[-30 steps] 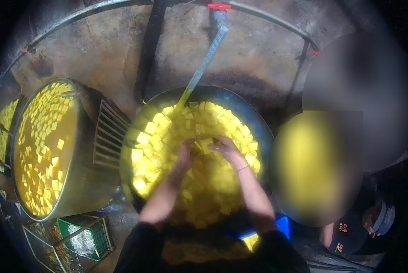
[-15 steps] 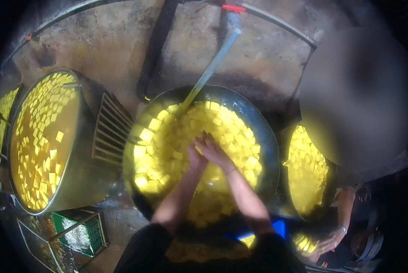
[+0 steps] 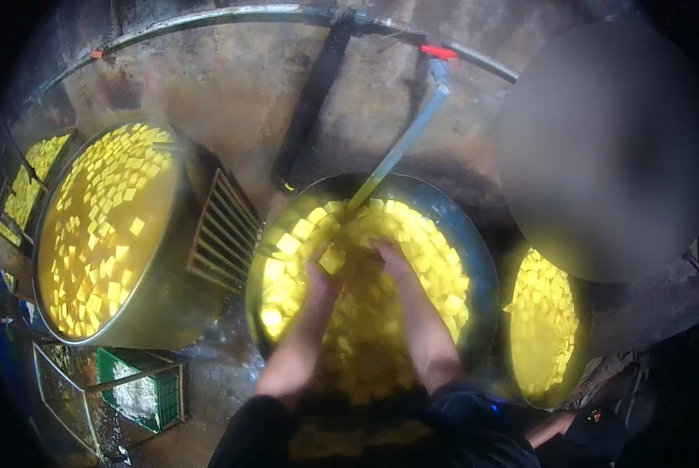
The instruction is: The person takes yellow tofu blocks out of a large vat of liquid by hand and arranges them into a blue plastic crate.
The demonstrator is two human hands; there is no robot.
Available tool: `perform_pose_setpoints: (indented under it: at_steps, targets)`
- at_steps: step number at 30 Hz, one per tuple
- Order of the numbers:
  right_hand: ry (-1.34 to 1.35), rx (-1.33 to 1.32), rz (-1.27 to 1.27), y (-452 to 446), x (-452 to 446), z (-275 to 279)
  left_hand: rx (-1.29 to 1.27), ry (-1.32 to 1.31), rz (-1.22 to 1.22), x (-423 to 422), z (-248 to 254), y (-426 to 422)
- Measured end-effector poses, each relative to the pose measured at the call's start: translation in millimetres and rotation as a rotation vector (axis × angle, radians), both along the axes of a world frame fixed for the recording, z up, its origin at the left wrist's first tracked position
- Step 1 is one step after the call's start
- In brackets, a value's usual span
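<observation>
A wide dark round vat [image 3: 486, 273] holds yellow liquid and many yellow tofu-like blocks [image 3: 289, 244], which crowd along its far and side edges. My left hand [image 3: 319, 273] is at the liquid's surface left of centre, its fingers closed against one yellow block [image 3: 332, 260]. To its right, apart from it, my right hand [image 3: 388, 253] reaches into the liquid with fingers extended; the tips are partly hidden. Between my forearms, more blocks show dimly under the surface.
A blue-grey pipe [image 3: 400, 144] with a red valve handle [image 3: 438, 52] slopes into the vat. Left stand a large metal tub of blocks [image 3: 150, 292], a slatted rack [image 3: 223, 226] and a green crate [image 3: 164, 398]. Right is another tub [image 3: 577, 304]; another person's arm [image 3: 550, 429] shows below.
My hands, together over the vat's middle before, are now spread apart, with a block at my left hand. The view has shifted, and the other person's hand has dropped from sight.
</observation>
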State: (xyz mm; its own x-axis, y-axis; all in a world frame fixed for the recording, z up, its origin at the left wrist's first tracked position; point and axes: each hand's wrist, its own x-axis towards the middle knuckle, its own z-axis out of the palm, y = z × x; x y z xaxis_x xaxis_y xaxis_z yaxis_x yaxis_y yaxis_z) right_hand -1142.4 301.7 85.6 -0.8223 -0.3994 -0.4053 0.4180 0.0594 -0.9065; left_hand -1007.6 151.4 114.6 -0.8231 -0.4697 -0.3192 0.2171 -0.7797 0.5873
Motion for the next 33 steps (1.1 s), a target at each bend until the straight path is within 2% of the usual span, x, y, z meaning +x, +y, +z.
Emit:
perform_pose_setpoints:
  at_steps: [1, 2, 3, 4, 6, 7, 8, 10, 11, 13, 14, 17, 18, 20, 21, 22, 24, 25, 27, 28, 29, 31, 33]
  targets:
    - [0.005, 0.008, -0.017, 10, 10, 17, 0.17, 0.102, -0.031, -2, 5, 1]
    - [-0.097, -0.18, 0.002, 19, 31, 48, 0.342, 0.197, -0.068, -2, 12, 4]
    - [-0.194, -0.372, 0.014, 27, 53, 80, 0.488, 0.052, -0.081, -2, 14, 7]
    - [-0.191, -0.37, -0.022, 33, 71, 103, -0.011, 0.088, -0.123, -9, -13, 13]
    - [0.063, -0.084, 0.087, 41, 103, 141, 0.505, 0.273, -0.21, -19, -20, 32]
    - [0.053, -0.081, 0.039, 47, 120, 159, 0.515, 0.251, -0.253, -17, -13, 45]
    - [0.199, -0.089, 0.068, 53, 136, 176, 0.07, 0.295, -0.268, -12, -10, 60]
    - [0.46, -0.007, 0.067, 71, 153, 172, 0.265, 0.038, -0.404, -7, 33, 85]
    - [0.45, 0.005, 0.022, 80, 163, 177, 0.27, 0.022, -0.449, -4, 37, 100]
    - [0.901, 0.594, 0.121, 98, 177, 198, 0.169, 0.108, -0.584, 8, 42, 131]
    - [0.964, 0.654, 0.046, 113, 178, 185, 0.185, 0.153, -0.637, 27, 68, 143]
    - [0.867, 0.681, -0.053, 156, 213, 212, 0.25, 0.221, -0.838, 43, 78, 197]
    - [0.779, 0.671, 0.015, 175, 226, 216, 0.297, 0.462, -0.911, 57, 81, 212]
    - [0.68, 0.551, 0.04, 214, 257, 226, 0.297, 0.38, -1.014, 89, 119, 244]
    - [0.801, 0.467, -0.006, 232, 278, 231, 0.281, 0.331, -1.051, 109, 141, 261]
    - [0.743, 0.418, -0.087, 251, 305, 232, 0.296, 0.289, -1.113, 132, 159, 278]
    - [0.669, 0.364, -0.285, 280, 366, 235, 0.186, 0.008, -1.197, 178, 178, 314]
    - [0.656, 0.392, -0.394, 296, 400, 223, 0.172, -0.019, -1.302, 200, 169, 332]
    - [0.301, 0.248, -0.672, 313, 473, 200, 0.062, -0.142, -1.482, 243, 144, 365]
    - [0.135, 0.118, -0.838, 321, 507, 173, 0.075, -0.143, -1.531, 264, 107, 383]
    - [-0.028, -0.018, -0.994, 330, 539, 137, 0.029, -0.172, -1.562, 271, 103, 388]
    - [-0.259, -0.08, -1.208, 347, 594, 66, -0.107, -0.248, -1.596, 284, 107, 394]
    - [-0.311, 0.127, -1.289, 363, 641, 1, -0.154, -0.243, -1.607, 283, 82, 399]
